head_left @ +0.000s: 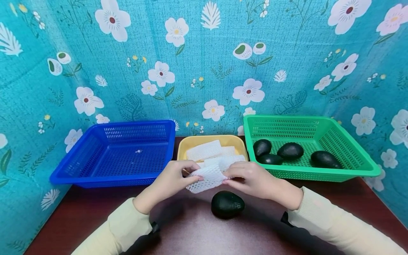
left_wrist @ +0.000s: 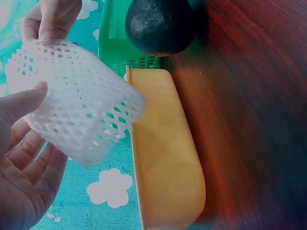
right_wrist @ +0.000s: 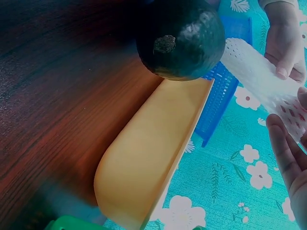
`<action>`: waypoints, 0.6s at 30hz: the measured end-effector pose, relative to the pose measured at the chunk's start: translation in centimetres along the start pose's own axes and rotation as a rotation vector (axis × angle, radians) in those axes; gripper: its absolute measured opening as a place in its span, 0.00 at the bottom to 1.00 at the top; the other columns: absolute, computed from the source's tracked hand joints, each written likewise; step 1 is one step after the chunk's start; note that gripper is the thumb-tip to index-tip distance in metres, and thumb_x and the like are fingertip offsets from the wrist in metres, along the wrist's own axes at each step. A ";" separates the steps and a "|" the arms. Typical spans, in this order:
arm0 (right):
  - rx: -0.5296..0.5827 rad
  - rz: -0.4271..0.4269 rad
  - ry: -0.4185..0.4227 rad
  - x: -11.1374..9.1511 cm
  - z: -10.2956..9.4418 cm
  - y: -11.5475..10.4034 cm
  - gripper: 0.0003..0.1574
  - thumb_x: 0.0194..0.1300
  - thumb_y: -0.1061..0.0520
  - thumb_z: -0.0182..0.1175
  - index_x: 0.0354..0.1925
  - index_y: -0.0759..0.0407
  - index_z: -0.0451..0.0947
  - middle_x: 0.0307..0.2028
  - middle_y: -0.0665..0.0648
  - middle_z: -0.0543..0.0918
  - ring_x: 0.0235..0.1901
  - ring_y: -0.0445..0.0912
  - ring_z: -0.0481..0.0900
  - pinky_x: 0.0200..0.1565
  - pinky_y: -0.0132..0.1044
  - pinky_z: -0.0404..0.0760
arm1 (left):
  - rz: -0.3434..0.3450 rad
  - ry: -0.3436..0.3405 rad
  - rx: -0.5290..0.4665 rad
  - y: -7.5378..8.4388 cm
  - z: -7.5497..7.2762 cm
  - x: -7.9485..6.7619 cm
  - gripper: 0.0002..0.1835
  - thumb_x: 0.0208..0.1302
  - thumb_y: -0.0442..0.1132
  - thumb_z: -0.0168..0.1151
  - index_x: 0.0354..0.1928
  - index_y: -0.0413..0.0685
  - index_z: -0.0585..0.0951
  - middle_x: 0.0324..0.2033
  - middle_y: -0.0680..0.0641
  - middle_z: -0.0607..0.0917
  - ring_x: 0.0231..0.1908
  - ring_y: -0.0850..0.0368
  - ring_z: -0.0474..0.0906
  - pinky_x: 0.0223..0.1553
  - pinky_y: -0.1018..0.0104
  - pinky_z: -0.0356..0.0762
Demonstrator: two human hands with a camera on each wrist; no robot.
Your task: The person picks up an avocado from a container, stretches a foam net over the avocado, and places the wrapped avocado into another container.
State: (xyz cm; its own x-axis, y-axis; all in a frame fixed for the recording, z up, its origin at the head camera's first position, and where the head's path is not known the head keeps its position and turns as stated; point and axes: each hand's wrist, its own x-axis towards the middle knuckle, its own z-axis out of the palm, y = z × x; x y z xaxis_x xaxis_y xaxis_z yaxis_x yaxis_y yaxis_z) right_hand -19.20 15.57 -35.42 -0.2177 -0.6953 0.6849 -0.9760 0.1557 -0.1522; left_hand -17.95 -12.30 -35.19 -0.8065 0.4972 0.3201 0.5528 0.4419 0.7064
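Note:
Between both hands, in front of the yellow bin, a white foam net sleeve (head_left: 208, 178) is held up. My left hand (head_left: 175, 178) pinches its left end, thumb on the near face and fingers behind, as the left wrist view shows. At the opposite end, my right hand (head_left: 251, 179) grips the sleeve (right_wrist: 268, 79) between thumb and fingers. A dark avocado (head_left: 227, 204) lies on the table just below the hands; it looms large in the right wrist view (right_wrist: 182, 43). More white net sleeves (head_left: 204, 150) lie in the yellow bin (head_left: 182, 148), partly hidden by the hands.
On the left stands a blue basket (head_left: 95, 156) with slotted walls. To the right, a green basket (head_left: 357, 156) holds several dark avocados (head_left: 290, 151). The brown table (head_left: 178, 230) ends at a teal flowered cloth (head_left: 197, 71) behind.

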 end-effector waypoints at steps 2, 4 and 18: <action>0.004 0.007 -0.011 -0.1 -0.1 0.0 0.20 0.76 0.46 0.58 0.42 0.59 0.87 0.35 0.52 0.88 0.32 0.40 0.82 0.36 0.29 0.82 | -0.009 0.005 -0.007 0.1 -0.1 0.0 0.07 0.61 0.36 0.75 0.39 0.44 0.88 0.36 0.50 0.89 0.34 0.61 0.84 0.38 0.63 0.86; 0.008 0.018 -0.021 -0.3 -0.2 0.0 0.19 0.76 0.46 0.58 0.42 0.59 0.87 0.35 0.52 0.87 0.31 0.40 0.81 0.36 0.28 0.81 | -0.011 0.013 -0.012 0.0 -0.2 -0.1 0.07 0.60 0.36 0.76 0.39 0.44 0.88 0.35 0.50 0.89 0.33 0.61 0.83 0.37 0.63 0.85; -0.039 0.065 -0.073 -1.2 -0.3 -0.3 0.19 0.77 0.46 0.57 0.36 0.55 0.87 0.33 0.46 0.85 0.30 0.35 0.77 0.35 0.26 0.79 | -0.021 0.032 -0.044 -0.2 -0.6 -0.6 0.06 0.59 0.34 0.77 0.36 0.46 0.87 0.32 0.54 0.87 0.31 0.62 0.80 0.34 0.65 0.84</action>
State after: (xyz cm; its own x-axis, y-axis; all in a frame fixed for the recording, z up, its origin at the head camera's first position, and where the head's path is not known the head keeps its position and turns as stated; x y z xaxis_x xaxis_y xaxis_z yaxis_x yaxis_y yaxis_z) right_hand -18.69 16.62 -35.99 -0.2815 -0.7316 0.6209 -0.9593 0.2282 -0.1661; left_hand -17.68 -13.14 -35.10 -0.8243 0.4638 0.3248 0.5269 0.4183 0.7399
